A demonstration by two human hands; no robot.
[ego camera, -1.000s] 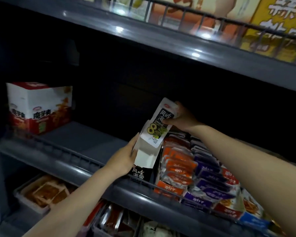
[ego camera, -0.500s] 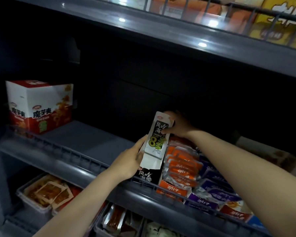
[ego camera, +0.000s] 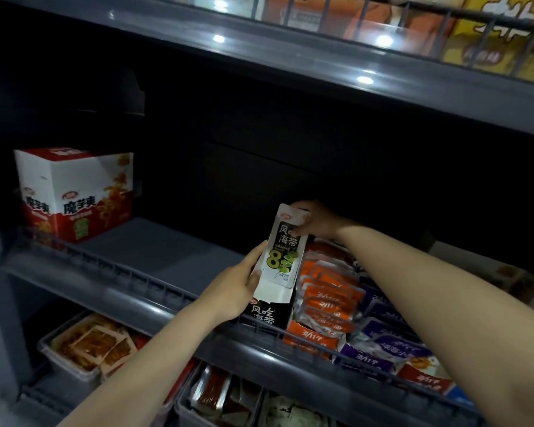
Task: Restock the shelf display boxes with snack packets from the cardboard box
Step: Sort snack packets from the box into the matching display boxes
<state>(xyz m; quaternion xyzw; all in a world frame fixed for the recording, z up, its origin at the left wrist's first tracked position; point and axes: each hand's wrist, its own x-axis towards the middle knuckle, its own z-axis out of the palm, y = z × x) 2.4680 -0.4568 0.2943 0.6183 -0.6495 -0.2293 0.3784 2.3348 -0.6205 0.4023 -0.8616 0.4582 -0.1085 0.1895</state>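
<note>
A black-and-white display box (ego camera: 267, 312) of seaweed snacks stands at the front rail of the middle shelf (ego camera: 154, 257). Its raised white flap with a green "8" (ego camera: 282, 257) tilts back over it. My left hand (ego camera: 233, 291) grips the box's left side and the flap's lower edge. My right hand (ego camera: 313, 221) holds the flap's top end from behind. To the right lie rows of orange packets (ego camera: 327, 294) and purple packets (ego camera: 379, 343). No cardboard box is in view.
A red-and-white snack box (ego camera: 74, 192) stands at the shelf's far left, with bare shelf between it and my hands. A wire rail (ego camera: 121, 272) runs along the shelf front. Clear trays of packets (ego camera: 87, 346) sit on the shelf below. Boxes line the upper shelf (ego camera: 383, 63).
Both hands have lowered the flap and box down toward the shelf, the flap now lying lower and closer to the box. The camera has drifted slightly.
</note>
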